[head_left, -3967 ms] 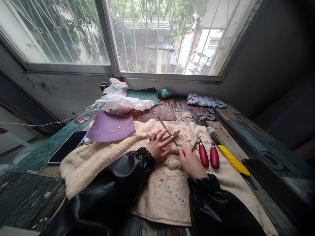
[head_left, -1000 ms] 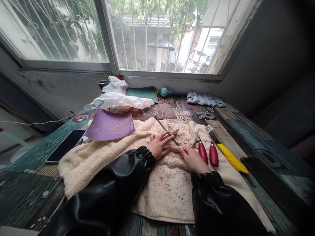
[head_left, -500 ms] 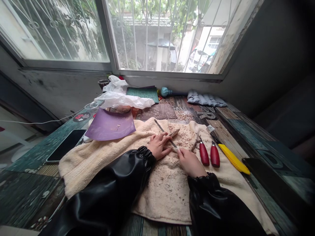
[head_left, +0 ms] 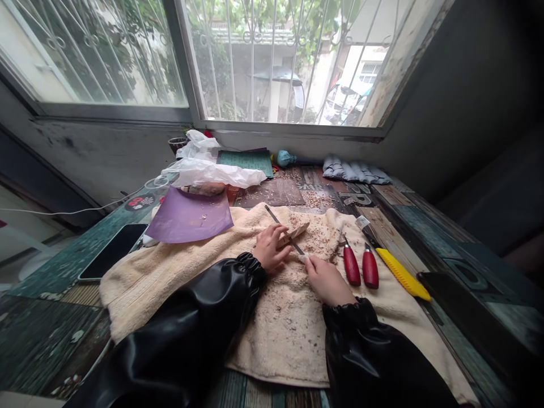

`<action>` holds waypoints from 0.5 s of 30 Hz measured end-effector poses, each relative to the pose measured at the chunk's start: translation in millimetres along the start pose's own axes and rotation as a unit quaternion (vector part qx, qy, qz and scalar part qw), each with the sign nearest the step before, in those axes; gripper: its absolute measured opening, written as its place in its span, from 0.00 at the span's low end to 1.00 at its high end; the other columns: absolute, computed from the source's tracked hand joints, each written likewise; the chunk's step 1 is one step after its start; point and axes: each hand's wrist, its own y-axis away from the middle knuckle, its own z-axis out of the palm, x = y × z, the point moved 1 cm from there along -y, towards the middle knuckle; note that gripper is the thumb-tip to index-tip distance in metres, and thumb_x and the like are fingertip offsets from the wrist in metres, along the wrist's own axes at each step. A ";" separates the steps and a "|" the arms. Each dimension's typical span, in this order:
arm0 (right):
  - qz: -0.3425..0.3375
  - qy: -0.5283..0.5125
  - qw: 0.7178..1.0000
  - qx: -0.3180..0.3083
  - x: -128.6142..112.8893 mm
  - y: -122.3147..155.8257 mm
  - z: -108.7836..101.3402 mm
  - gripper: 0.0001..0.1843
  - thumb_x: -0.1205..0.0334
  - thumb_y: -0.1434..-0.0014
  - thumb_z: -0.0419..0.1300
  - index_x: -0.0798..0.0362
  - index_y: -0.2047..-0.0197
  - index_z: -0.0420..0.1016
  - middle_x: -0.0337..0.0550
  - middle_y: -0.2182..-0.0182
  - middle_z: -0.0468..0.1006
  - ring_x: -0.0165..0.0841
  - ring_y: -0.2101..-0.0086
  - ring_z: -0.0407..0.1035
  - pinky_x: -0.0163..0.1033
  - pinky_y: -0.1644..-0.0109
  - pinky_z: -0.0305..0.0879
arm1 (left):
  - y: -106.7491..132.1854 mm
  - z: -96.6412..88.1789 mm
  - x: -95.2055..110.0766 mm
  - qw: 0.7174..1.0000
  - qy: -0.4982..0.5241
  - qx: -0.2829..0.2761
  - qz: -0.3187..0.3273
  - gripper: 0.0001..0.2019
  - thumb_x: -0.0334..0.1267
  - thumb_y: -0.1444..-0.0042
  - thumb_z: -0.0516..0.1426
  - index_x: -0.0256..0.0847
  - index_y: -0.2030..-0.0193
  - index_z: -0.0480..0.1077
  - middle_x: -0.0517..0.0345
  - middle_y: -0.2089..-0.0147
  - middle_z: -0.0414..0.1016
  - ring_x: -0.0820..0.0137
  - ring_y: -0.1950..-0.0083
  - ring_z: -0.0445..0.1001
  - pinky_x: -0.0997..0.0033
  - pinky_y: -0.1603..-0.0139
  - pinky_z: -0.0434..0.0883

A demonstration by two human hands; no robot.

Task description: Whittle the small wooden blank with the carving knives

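My right hand is closed round the near end of a thin metal file, which slants away to the upper left. The file lies across a small pointed piece of wood. My left hand grips the wood's left end, its fingers on the far side and its thumb on the near side. Beneath both hands spreads a cream towel, strewn with shavings and dust. Right of my right hand lie two carving tools with red handles, one beside the other.
A yellow-handled knife lies at the right. Purple sandpaper and a phone are on the left. A white plastic bag, a green sheet and a grey cushioned pad lie near the window.
My left hand has drawn slightly back to the left and its fingers have shifted, so more of the wood shows. My right hand and the file have barely moved.
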 end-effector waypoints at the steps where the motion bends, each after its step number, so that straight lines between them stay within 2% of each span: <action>1: -0.002 0.000 1.000 0.003 0.1 0.1 0.1 0.18 0.56 0.41 0.38 0.52 0.68 0.67 0.47 0.71 0.73 0.32 0.70 0.64 0.33 0.68 0.51 | -0.7 -0.4 -0.6 1.000 0.006 0.018 -0.007 0.19 0.42 0.49 0.52 0.41 0.50 0.58 0.52 0.48 0.61 0.63 0.48 0.61 0.61 0.51 0.60; 7: -0.025 -0.014 0.999 0.031 0.8 -1.4 1.8 0.18 0.56 0.42 0.39 0.52 0.70 0.66 0.46 0.72 0.73 0.32 0.71 0.64 0.33 0.69 0.51 | -3.4 -0.7 -5.3 0.995 0.037 0.085 -0.043 0.09 0.37 0.49 0.51 0.38 0.61 0.64 0.54 0.62 0.69 0.68 0.59 0.67 0.66 0.55 0.64; 15: -0.043 -0.051 0.996 0.058 5.6 -2.7 0.7 0.09 0.61 0.45 0.45 0.52 0.67 0.65 0.43 0.73 0.73 0.31 0.73 0.64 0.31 0.72 0.49 | -2.2 -1.2 -4.4 0.995 0.040 0.073 -0.056 0.07 0.39 0.48 0.51 0.39 0.66 0.66 0.58 0.68 0.70 0.70 0.64 0.67 0.70 0.61 0.65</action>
